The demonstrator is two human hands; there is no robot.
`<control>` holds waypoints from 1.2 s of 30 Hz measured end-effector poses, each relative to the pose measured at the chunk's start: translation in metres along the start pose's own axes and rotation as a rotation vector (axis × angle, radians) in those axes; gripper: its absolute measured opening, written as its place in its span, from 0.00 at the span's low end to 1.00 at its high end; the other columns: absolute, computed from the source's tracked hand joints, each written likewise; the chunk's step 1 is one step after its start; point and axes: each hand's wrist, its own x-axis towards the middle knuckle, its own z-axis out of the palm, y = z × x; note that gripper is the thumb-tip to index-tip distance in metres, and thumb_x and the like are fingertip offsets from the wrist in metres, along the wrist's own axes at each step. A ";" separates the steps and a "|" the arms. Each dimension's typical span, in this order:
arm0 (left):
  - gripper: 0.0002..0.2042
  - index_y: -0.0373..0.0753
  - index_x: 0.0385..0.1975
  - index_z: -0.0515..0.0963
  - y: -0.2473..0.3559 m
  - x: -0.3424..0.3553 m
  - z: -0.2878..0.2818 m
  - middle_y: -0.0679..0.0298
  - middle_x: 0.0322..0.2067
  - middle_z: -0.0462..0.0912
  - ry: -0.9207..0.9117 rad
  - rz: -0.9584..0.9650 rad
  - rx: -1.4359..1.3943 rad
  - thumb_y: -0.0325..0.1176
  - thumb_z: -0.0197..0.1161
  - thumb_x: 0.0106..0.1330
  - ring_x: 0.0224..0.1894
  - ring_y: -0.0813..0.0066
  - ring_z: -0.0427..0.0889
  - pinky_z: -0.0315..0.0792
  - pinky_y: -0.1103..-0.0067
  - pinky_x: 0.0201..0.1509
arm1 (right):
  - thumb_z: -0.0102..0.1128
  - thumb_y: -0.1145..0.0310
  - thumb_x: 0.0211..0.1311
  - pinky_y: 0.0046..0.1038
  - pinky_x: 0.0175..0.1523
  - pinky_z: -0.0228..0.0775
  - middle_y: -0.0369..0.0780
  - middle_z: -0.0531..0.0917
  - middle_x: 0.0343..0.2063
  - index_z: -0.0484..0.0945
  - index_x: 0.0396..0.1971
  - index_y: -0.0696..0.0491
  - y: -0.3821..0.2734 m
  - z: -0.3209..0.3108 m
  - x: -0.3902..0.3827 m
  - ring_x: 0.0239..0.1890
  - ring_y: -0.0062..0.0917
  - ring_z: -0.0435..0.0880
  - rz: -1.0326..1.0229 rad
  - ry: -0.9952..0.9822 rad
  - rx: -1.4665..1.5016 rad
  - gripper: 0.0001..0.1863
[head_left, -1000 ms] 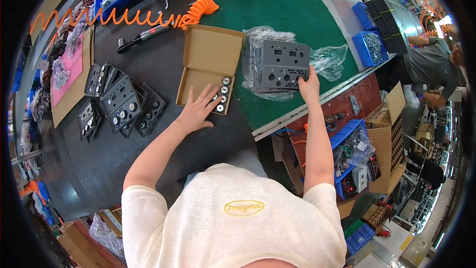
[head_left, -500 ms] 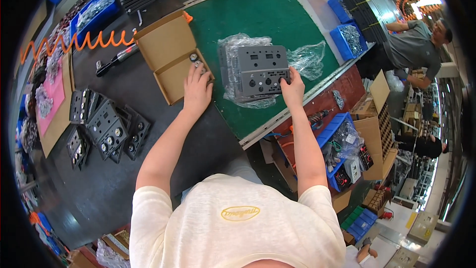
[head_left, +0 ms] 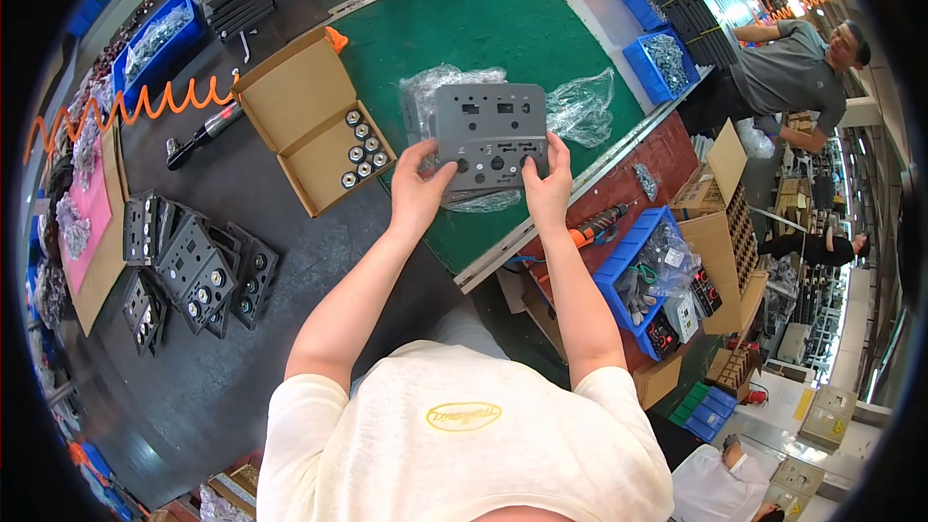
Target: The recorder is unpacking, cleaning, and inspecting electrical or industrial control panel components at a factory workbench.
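A grey metal panel (head_left: 491,124), bent along its middle and pierced with round and slotted holes, is between my two hands above the green mat. My left hand (head_left: 418,191) pinches its lower left edge, thumb on the front face. My right hand (head_left: 549,188) grips the lower right edge, thumb beside a round hole. Crumpled clear plastic wrap (head_left: 580,108) spreads behind and to the right of the panel. Just left of my left hand, an open cardboard box (head_left: 290,97) holds several round metal-and-black parts (head_left: 362,147) along its right side.
Assembled grey panels (head_left: 198,266) with round parts fitted lie on the dark table at left. A power screwdriver (head_left: 201,137) rests by an orange coiled hose (head_left: 184,97). Blue bins (head_left: 661,66) stand at far right; an orange-black drill (head_left: 597,226) lies nearer. A co-worker (head_left: 797,72) is beyond.
My left hand has left the round parts in the cardboard box and taken the panel's left edge. My right hand stays on the right edge. The whole view has shifted slightly.
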 end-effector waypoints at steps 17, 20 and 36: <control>0.10 0.38 0.41 0.67 -0.034 -0.174 -0.167 0.64 0.34 0.78 0.219 -0.616 -0.683 0.23 0.58 0.62 0.35 0.78 0.77 0.73 0.79 0.43 | 0.63 0.65 0.53 0.20 0.19 0.68 0.36 0.78 0.22 0.76 0.38 0.65 0.055 -0.013 -0.009 0.20 0.17 0.74 0.415 -0.091 -0.165 0.18; 0.10 0.36 0.41 0.66 -0.047 -0.206 -0.177 0.62 0.34 0.78 0.304 -0.636 -0.663 0.23 0.57 0.62 0.35 0.78 0.77 0.73 0.79 0.43 | 0.61 0.68 0.54 0.23 0.27 0.73 0.38 0.78 0.28 0.75 0.39 0.63 0.054 -0.021 -0.006 0.26 0.19 0.76 0.517 -0.130 -0.064 0.16; 0.18 0.32 0.49 0.62 -0.084 -0.282 -0.196 0.60 0.37 0.80 0.411 -0.506 -0.655 0.24 0.58 0.61 0.36 0.77 0.79 0.74 0.82 0.42 | 0.52 0.81 0.58 0.20 0.39 0.73 0.39 0.81 0.39 0.70 0.43 0.58 0.023 0.021 -0.107 0.39 0.21 0.80 -0.101 -0.331 0.033 0.12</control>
